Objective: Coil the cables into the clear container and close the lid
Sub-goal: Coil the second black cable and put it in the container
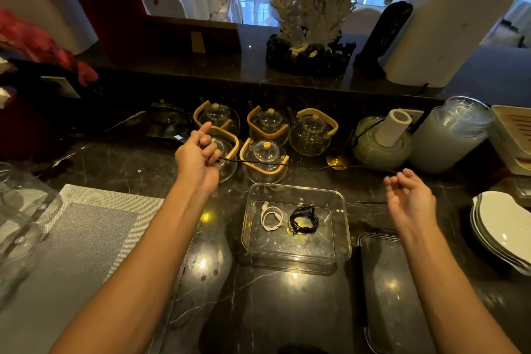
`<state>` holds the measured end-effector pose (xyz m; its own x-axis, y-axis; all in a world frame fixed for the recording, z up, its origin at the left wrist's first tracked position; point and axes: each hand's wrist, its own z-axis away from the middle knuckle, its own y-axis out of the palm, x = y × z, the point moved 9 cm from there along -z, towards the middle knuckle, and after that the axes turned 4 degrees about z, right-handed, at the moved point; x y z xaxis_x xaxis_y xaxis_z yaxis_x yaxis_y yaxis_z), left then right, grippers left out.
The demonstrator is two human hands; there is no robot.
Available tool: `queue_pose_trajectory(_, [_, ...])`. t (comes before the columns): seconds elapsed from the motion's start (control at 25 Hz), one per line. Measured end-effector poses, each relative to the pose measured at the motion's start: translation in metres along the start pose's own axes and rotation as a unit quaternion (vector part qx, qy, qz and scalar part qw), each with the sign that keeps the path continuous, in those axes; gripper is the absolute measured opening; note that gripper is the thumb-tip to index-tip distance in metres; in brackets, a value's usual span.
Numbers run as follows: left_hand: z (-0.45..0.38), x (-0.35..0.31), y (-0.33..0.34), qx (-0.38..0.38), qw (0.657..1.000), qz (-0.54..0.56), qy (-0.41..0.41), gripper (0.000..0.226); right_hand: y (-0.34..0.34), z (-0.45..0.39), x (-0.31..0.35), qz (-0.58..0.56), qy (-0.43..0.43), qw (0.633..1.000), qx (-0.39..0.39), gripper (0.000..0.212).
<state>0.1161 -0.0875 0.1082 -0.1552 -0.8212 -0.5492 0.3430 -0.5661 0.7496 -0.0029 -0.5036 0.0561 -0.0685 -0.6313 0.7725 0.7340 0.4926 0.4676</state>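
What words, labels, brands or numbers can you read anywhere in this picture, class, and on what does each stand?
None can be read.
The dark upright stand on the ledge bears markings, too blurred to read.
The small tag by the left hand is too small to read.

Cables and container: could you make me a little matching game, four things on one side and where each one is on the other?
Things:
1. white cable
2. long black cable
3. lid
4. coiled black cable

Places:
A. on the counter, right of the container
B. in the container, right side
C. in the container, left side
D. stretched out from the left hand

Pairs: 1-C, 2-D, 3-A, 4-B
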Motion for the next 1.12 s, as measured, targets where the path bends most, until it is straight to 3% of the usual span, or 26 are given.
queue_pose_trajectory(0.12, [0.003,0.017,0.013,0.031,0.999,-0.025,-0.027,0.031,0.030,0.009,-0.022,0.247,-0.016,0.963,0.108,0.021])
queue_pose_trajectory(0.2, [0.008,0.032,0.022,0.052,0.997,-0.043,-0.050,0.033,0.049,0.023,-0.044,0.323,0.000,0.929,0.181,0.020])
queue_pose_trajectory(0.32, [0.020,0.054,0.039,0.092,0.991,-0.050,-0.088,0.033,0.058,0.034,-0.054,0.431,-0.011,0.875,0.221,0.017])
queue_pose_trajectory(0.48, [0.036,0.064,0.062,0.141,0.981,-0.050,-0.125,0.032,0.054,0.050,-0.061,0.587,0.023,0.755,0.292,0.015])
queue_pose_trajectory(0.64, [0.053,0.067,0.083,0.172,0.973,-0.042,-0.147,0.033,0.049,0.061,-0.051,0.660,0.056,0.689,0.296,0.021])
queue_pose_trajectory(0.72, [0.063,0.069,0.094,0.194,0.967,-0.030,-0.164,0.033,0.068,0.062,-0.034,0.654,-0.032,0.704,0.275,0.024])
queue_pose_trajectory(0.8, [0.074,0.072,0.105,0.221,0.958,-0.019,-0.184,0.033,0.102,0.072,-0.018,0.562,-0.133,0.761,0.297,0.015])
queue_pose_trajectory(0.92, [0.085,0.075,0.116,0.245,0.949,-0.025,-0.197,0.034,0.142,0.097,-0.024,0.419,-0.127,0.800,0.410,0.026])
queue_pose_trajectory(1.0, [0.086,0.072,0.118,0.246,0.950,-0.034,-0.188,0.035,0.146,0.091,-0.029,0.411,-0.101,0.824,0.377,0.021])
queue_pose_trajectory(1.04, [0.085,0.069,0.117,0.244,0.951,-0.037,-0.184,0.035,0.142,0.085,-0.026,0.468,-0.119,0.815,0.319,0.018])
queue_pose_trajectory(1.12, [0.084,0.065,0.114,0.245,0.951,-0.041,-0.182,0.035,0.126,0.078,-0.004,0.630,-0.219,0.731,0.147,0.019])
